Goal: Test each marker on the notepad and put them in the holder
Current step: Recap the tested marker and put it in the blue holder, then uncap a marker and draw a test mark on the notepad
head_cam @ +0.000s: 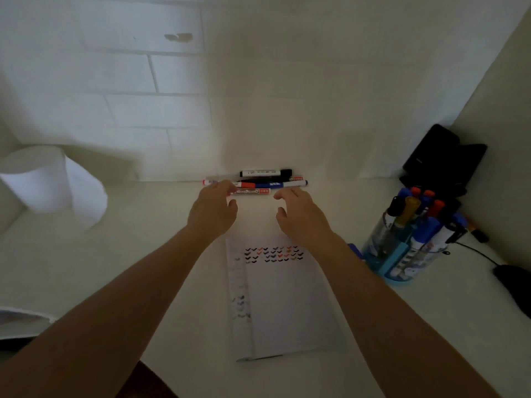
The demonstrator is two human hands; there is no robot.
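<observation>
Several markers lie in a row against the wall: a black one (pixel 265 173), a blue one (pixel 283 184) and a red whiteboard marker (pixel 253 191) nearest me. My left hand (pixel 214 209) reaches over the red marker's left end, fingers loosely curled, holding nothing that I can see. My right hand (pixel 300 214) hovers just below the blue marker, fingers relaxed and empty. The white notepad (pixel 284 300) lies in front of me with rows of coloured tick marks near its top. A blue holder (pixel 402 262) at the right carries several markers.
A paper towel roll (pixel 54 182) stands at the left. A black case (pixel 442 156) leans in the right corner. A black mouse (pixel 514 285) with its cable lies at the right edge. A white tiled wall is close behind the markers.
</observation>
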